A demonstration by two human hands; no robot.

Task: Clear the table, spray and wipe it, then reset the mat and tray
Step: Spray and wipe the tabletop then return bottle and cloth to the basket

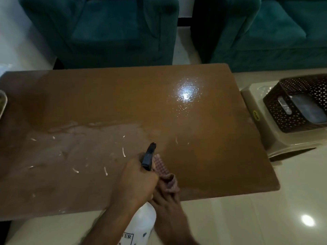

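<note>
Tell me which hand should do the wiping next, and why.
The right hand. It already holds the checked cloth at the near edge of the wet table, while the left hand is closed around the spray bottle, its nozzle aimed over the tabletop.

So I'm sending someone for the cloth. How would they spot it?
Start at the brown table and go to its near edge. There the right hand grips the pink checked cloth, beside the white spray bottle with the black nozzle.

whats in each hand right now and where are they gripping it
Left hand grips the spray bottle at its neck, below the black nozzle. Right hand holds a bunched checked cloth by its lower end.
</note>
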